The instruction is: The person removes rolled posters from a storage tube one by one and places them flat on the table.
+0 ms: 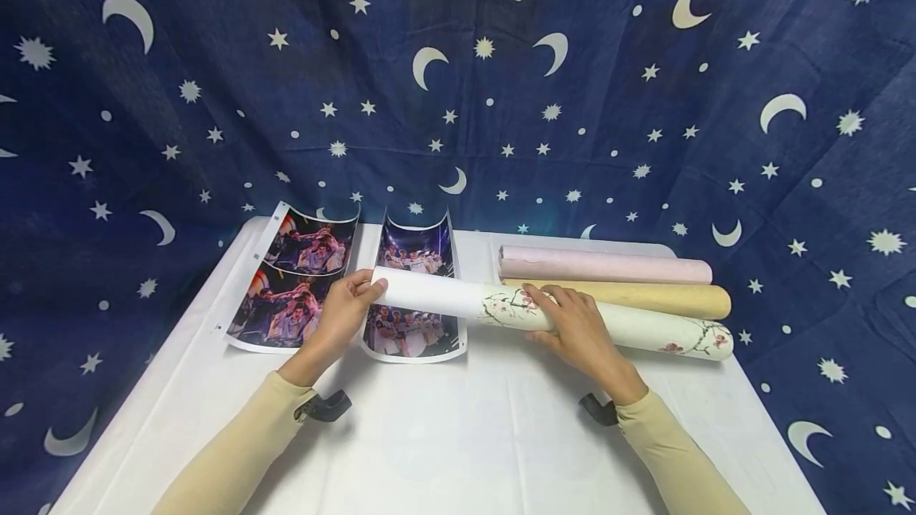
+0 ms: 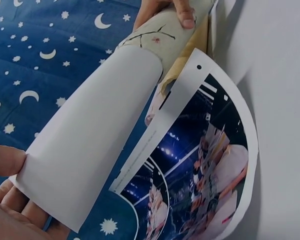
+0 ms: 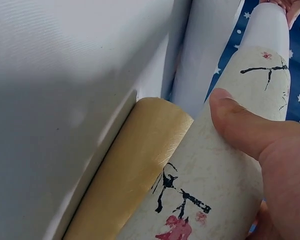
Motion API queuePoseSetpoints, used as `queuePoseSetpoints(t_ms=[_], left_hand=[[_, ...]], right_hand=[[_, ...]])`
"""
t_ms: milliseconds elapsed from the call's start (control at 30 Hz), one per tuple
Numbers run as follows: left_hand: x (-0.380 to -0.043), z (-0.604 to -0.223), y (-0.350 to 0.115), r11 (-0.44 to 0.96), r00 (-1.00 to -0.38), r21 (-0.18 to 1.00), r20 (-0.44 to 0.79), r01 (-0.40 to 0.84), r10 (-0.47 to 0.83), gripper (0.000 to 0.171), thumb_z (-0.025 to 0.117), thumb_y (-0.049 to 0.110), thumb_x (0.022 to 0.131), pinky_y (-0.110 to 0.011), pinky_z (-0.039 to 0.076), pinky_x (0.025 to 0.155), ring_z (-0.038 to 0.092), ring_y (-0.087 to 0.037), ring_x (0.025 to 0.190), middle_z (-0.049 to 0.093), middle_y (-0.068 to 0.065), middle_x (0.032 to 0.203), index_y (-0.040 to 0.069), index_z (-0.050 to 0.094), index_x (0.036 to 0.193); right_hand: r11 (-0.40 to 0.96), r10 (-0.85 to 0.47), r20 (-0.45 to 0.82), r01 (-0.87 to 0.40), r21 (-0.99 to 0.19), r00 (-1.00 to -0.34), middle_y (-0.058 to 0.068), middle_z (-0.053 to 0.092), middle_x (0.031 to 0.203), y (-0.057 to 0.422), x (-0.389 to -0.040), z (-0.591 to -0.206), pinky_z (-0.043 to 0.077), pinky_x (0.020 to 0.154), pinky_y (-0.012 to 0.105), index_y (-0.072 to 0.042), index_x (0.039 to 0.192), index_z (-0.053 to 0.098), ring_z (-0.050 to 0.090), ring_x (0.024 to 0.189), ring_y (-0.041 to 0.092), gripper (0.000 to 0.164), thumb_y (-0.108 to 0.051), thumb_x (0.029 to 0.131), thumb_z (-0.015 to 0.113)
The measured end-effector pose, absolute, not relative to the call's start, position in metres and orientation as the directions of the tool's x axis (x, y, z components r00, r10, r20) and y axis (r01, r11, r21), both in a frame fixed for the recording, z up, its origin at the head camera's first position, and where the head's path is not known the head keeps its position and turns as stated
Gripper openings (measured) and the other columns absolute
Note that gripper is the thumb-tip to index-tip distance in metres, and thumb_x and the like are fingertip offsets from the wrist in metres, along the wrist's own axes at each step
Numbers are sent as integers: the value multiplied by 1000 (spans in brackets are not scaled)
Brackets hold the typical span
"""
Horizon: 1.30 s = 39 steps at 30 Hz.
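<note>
My left hand (image 1: 342, 315) pinches the left end of a white rolled sheet of paper (image 1: 432, 293), thumb on top and fingers beneath. The sheet's other end runs into the mouth of a cream wallpaper roll (image 1: 644, 327) printed with plum-blossom branches. Over that roll's left part, my right hand (image 1: 578, 331) grips it, with the thumb (image 3: 240, 122) lying along the near side in the right wrist view. Seen from the left wrist, the white sheet (image 2: 92, 132) is curved into a tube, and its inner end is hidden inside the patterned roll.
Behind the patterned roll lie a yellow roll (image 1: 669, 299) and a pale pink roll (image 1: 608, 264). Two curling photo posters, one at left (image 1: 286, 304) and one nearer the middle (image 1: 415, 340), rest on the white table (image 1: 444, 435). A dark blue star-and-moon curtain (image 1: 487, 70) hangs behind.
</note>
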State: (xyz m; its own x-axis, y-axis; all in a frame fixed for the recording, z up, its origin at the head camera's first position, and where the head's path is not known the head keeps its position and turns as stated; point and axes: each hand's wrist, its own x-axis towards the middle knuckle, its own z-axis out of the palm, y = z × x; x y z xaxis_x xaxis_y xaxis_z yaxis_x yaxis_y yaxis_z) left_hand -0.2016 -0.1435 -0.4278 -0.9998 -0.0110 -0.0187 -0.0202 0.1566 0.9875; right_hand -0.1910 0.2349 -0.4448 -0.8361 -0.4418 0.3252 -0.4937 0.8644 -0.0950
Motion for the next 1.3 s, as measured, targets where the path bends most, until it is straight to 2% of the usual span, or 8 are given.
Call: queuePoseSetpoints(t_ms=[133, 400, 467, 633, 800, 1000, 1100, 1300], left_hand=[[-202, -426, -149, 144, -999, 989, -24, -27, -24, 38, 56, 20, 100, -36, 42, 108, 62, 1, 93, 70, -19, 115, -6, 57, 127], [-203, -424, -157, 116, -999, 993, -10, -15, -39, 40, 50, 21, 103, -41, 35, 115, 59, -15, 111, 60, -28, 129, -7, 51, 132], [-204, -425, -158, 92, -999, 996, -8, -12, -47, 39, 49, 19, 103, -40, 35, 114, 59, -12, 109, 60, -29, 129, -8, 51, 132], [-204, -423, -160, 48, -996, 999, 8, 4, -88, 40, 49, 16, 103, -24, 42, 104, 60, 3, 96, 60, -28, 128, -10, 48, 133], [-204, -422, -164, 62, -991, 998, 42, 34, -129, 37, 49, 12, 102, -11, 47, 84, 60, 3, 90, 61, -28, 122, -12, 50, 130], [-205, -419, -172, 76, -989, 996, 56, 46, -134, 45, 50, 16, 103, -7, 44, 86, 57, 6, 95, 56, -29, 131, -12, 45, 137], [-206, -417, -178, 58, -986, 997, 54, 46, -155, 47, 53, 20, 102, -10, 45, 87, 59, 2, 97, 59, -27, 130, -12, 46, 136], [-203, -414, -192, 49, -975, 999, 18, 8, -221, 48, 51, 23, 103, -28, 39, 106, 54, -5, 109, 56, -22, 135, -9, 45, 138]], right_hand=[[865, -441, 331, -493, -91, -834, 13, 59, 128, 237, -191, -445, 41, 97, 53, -25, 148, 41, 57, 115, 37, 82, -42, 78, 80], [868, -430, 352, -488, -94, -831, 14, 60, 126, 240, -189, -445, 42, 95, 54, -24, 147, 44, 58, 113, 37, 83, -42, 76, 82], [869, -428, 344, -485, -96, -836, 14, 60, 127, 241, -189, -445, 41, 96, 54, -25, 147, 43, 58, 114, 37, 83, -42, 76, 81], [873, -423, 342, -479, -94, -839, 14, 60, 127, 243, -189, -444, 41, 96, 55, -25, 148, 42, 58, 114, 38, 83, -43, 76, 81], [875, -418, 341, -474, -98, -842, 14, 60, 126, 244, -188, -444, 42, 95, 55, -25, 147, 43, 58, 114, 38, 83, -42, 76, 82], [877, -412, 343, -470, -104, -844, 15, 60, 127, 247, -189, -444, 42, 94, 54, -24, 147, 44, 58, 113, 38, 82, -42, 76, 81], [875, -410, 350, -472, -111, -842, 15, 60, 126, 248, -189, -444, 43, 95, 55, -24, 147, 44, 58, 113, 39, 82, -42, 76, 81], [880, -390, 363, -458, -123, -847, 15, 61, 125, 256, -189, -443, 42, 96, 56, -22, 146, 45, 58, 114, 39, 82, -40, 76, 82]])
